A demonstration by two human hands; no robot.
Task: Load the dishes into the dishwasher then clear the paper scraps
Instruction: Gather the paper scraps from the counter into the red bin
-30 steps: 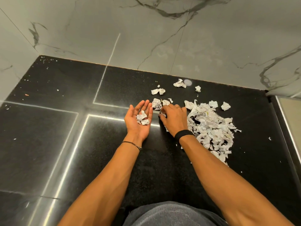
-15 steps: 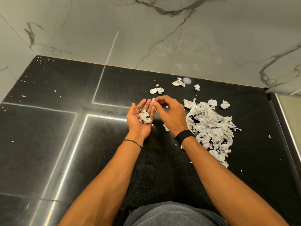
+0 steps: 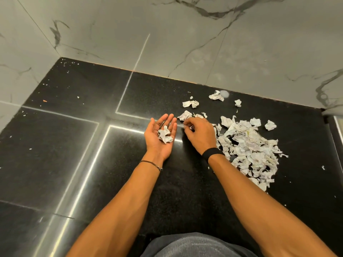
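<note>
Fingers (image 3: 168,120) of the left hand (image 3: 157,140) are lying nearly straight and close together, palm turned up, so the hand is serving as a tray: a small clump of scraps (image 3: 164,135) is resting in its hollow. Just beside it, the right hand (image 3: 201,135) is hovering palm down over the counter (image 3: 74,149). Its fingertips (image 3: 187,125) are curling in and seem to be pinching one tiny scrap (image 3: 184,125) close to the left fingertips, probably bound for the waiting palm. The pile (image 3: 248,145) is lying to the right of that hand, toward the counter's right edge, heaped where it can be gathered a pinch at a time. A few strays (image 3: 191,104) are sitting nearer the back edge, where the counter is meeting the wall (image 3: 185,43). No dishes or dishwasher are showing, and the paper step is looking barely begun.
</note>
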